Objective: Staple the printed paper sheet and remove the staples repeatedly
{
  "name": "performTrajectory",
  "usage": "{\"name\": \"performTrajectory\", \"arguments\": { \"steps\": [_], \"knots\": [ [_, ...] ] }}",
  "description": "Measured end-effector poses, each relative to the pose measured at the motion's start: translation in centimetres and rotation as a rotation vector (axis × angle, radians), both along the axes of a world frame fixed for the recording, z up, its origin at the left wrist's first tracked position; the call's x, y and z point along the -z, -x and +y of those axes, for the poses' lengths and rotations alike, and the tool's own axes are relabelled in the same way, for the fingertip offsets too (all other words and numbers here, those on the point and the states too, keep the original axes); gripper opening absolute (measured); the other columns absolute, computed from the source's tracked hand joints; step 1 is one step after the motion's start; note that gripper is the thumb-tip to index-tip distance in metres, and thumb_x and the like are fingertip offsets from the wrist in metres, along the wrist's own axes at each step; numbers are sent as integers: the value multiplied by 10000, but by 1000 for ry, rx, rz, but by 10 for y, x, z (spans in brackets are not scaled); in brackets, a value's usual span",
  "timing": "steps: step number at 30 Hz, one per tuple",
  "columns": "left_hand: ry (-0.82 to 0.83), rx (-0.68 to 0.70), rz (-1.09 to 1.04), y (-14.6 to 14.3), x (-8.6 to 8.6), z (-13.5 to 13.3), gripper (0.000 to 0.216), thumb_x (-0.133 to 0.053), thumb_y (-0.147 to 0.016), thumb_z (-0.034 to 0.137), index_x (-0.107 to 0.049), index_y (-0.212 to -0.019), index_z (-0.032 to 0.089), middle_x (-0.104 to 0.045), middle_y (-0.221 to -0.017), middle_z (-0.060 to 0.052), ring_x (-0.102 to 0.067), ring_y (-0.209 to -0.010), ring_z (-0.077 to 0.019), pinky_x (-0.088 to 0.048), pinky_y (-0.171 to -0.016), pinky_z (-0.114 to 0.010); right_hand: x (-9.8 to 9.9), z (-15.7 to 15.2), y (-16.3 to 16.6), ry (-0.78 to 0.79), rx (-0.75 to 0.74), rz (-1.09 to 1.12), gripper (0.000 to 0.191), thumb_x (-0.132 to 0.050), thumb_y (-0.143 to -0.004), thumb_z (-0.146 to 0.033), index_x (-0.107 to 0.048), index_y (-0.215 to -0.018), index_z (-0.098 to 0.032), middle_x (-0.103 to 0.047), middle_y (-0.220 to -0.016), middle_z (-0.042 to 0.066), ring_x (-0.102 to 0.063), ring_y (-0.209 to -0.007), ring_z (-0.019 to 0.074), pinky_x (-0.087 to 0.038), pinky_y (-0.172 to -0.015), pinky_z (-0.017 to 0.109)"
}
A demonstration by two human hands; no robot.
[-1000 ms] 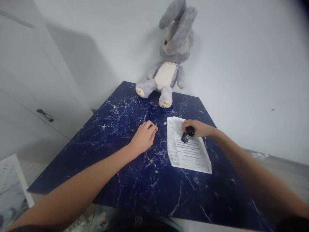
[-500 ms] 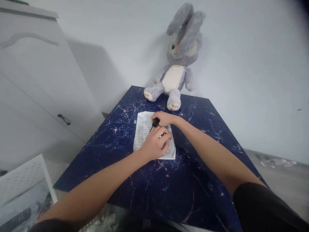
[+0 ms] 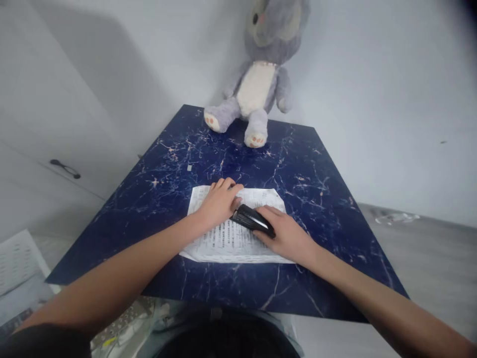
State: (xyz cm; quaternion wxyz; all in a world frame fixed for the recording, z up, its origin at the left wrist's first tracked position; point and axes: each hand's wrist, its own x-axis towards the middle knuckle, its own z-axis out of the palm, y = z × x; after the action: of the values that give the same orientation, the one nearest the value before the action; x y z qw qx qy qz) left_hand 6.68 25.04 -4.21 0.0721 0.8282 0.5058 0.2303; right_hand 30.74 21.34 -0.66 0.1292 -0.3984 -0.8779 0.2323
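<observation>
A printed paper sheet (image 3: 231,243) lies on the dark blue marbled table (image 3: 309,184), near its front edge. My left hand (image 3: 218,204) rests flat on the sheet's upper left part, fingers stretched out and close together. My right hand (image 3: 285,236) is closed round a black stapler (image 3: 251,219) that lies across the sheet and points toward my left fingertips. The stapler's front end nearly touches those fingers.
A grey plush rabbit (image 3: 261,84) sits at the table's far edge against the white wall. A white cabinet with a dark handle (image 3: 65,168) stands to the left. A small scrap (image 3: 189,168) lies on the table. Papers (image 3: 18,273) lie on the floor at the left.
The sheet has come nearer the front edge and turned to lie wide. My right hand with the stapler swung from behind my left hand to its right side. My left hand now presses the sheet flat.
</observation>
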Motion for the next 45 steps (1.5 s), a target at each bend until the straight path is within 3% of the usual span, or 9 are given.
{"name": "performTrajectory", "arguments": {
  "steps": [8, 17, 20, 23, 26, 30, 37, 41, 45],
  "knots": [
    [-73, 85, 144, -12, 7, -1, 368, -469, -1058, 290, -602, -1387, 195, -577, -1324, -148, -490, -1187, -317, -417, -965, -470, 7, 4, -38, -22, -147, 120, 258, -615, -975, -257, -598, -1231, -240, -673, -1071, 82, -622, -965, 255, -537, -823, 409],
    [-2, 168, 18, -7, 8, 11, 359, -493, -1034, 199, -602, -1374, 229, -613, -1311, -109, -535, -1172, -287, -419, -989, -456, 15, 23, -45, -81, -64, 260, 245, -636, -993, -361, -668, -1193, -223, -708, -1015, 72, -612, -911, 245, -518, -830, 412],
    [21, 162, -192, -5, -2, 8, 350, -405, -1050, 144, -630, -1312, 203, -645, -1265, -102, -581, -1168, -251, -456, -1015, -448, 14, 33, -53, 8, -60, 290, 379, -694, -959, -413, -664, -1294, -239, -725, -1145, 80, -659, -1014, 254, -549, -899, 419],
    [65, 132, -514, -4, -13, 3, 307, -402, -1073, 191, -684, -1193, 201, -700, -1195, -80, -639, -1145, -218, -492, -1039, -420, 8, 43, -66, 256, -60, 362, 395, -636, -997, -447, -661, -1356, -284, -705, -1299, 73, -693, -1123, 255, -592, -928, 411],
    [292, 105, -813, -6, -13, 2, 325, -410, -1095, 317, -707, -1155, 199, -738, -1167, -83, -691, -1095, -213, -546, -1006, -403, 6, 51, -76, 489, -70, 408, 308, -609, -1016, -430, -731, -1263, -293, -718, -1288, 62, -710, -1128, 255, -614, -931, 409],
    [513, 31, -1061, -11, -1, 9, 492, -357, -1102, 494, -733, -1068, 179, -766, -1117, -107, -728, -1037, -213, -580, -989, -405, 14, 53, -81, 574, -10, 433, 260, -680, -982, -394, -748, -1214, -298, -736, -1247, 53, -725, -1078, 246, -627, -906, 404],
    [517, 41, -1103, -11, 1, 9, 565, -382, -1071, 595, -746, -996, 168, -780, -1029, -106, -734, -989, -209, -584, -976, -398, 18, 41, -56, 76, -59, 386, 451, -791, -894, -387, -686, -1322, -291, -664, -1401, 79, -618, -1301, 316, -520, -1112, 532],
    [486, 83, -1147, -11, -3, 8, 493, -419, -1076, 546, -738, -1026, 174, -772, -1097, -109, -725, -1060, -222, -569, -1017, -420, 21, 23, -36, -96, -61, 269, 419, -693, -956, -249, -651, -1370, -296, -747, -1268, 42, -740, -1115, 255, -622, -992, 438],
    [619, 123, -1263, -11, -9, 8, 520, -362, -1087, 552, -723, -1063, 179, -767, -1143, -150, -745, -1038, -268, -613, -925, -464, 20, 12, -38, -559, -58, 259, 589, -623, -954, -96, -555, -1488, -334, -657, -1431, 27, -635, -1321, 302, -566, -1092, 535]
  ]
}}
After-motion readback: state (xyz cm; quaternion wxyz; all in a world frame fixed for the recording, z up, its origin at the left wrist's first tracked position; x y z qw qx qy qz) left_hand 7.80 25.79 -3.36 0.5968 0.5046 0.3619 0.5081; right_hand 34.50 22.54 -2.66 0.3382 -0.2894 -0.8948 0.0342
